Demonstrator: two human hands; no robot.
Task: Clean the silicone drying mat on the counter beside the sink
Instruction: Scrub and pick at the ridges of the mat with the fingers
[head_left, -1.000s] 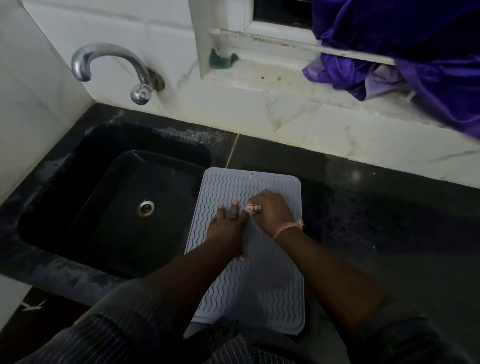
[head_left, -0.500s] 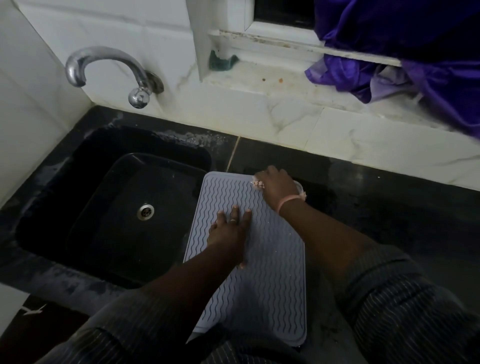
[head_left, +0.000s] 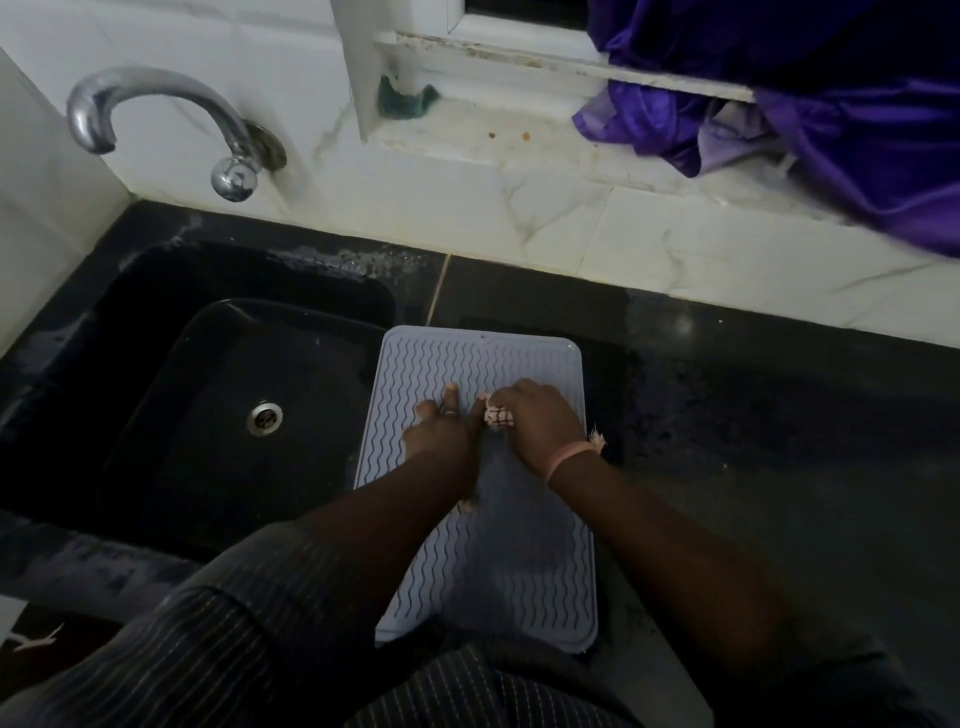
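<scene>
- Lying flat on the dark counter (head_left: 753, 467) is the drying mat (head_left: 519, 561), a light grey mat with wavy lines all over it.
- The mat sits just to the right of the black sink (head_left: 208, 405), and its left edge touches the sink's rim.
- The left hand (head_left: 441, 436) rests on the middle of the mat with its fingers straight and spread, pressing down and holding nothing. A ring shows on one finger.
- The right hand (head_left: 540, 421) is on the mat too, just right of the left hand and touching it.
- The right hand's fingers are curled round a small pink and white cloth (head_left: 497, 417), which is pressed against the mat. Only a little of the cloth pokes out.
- A pink band (head_left: 566, 457) goes round the right wrist.
- Both arms reach onto the mat from its near end, and striped dark sleeves (head_left: 249, 639) cover them by the mat's near edge.
- A shiny tap (head_left: 156, 114) curves out from the white wall (head_left: 519, 218), up and left of the mat, over the sink.
- A round metal drain (head_left: 265, 417) sits in the sink's floor, left of the mat.
- A small green scrubber (head_left: 405, 98) lies on the white ledge behind the mat, far back.
- A purple cloth (head_left: 831, 130) hangs over that ledge, up and right of the mat.
</scene>
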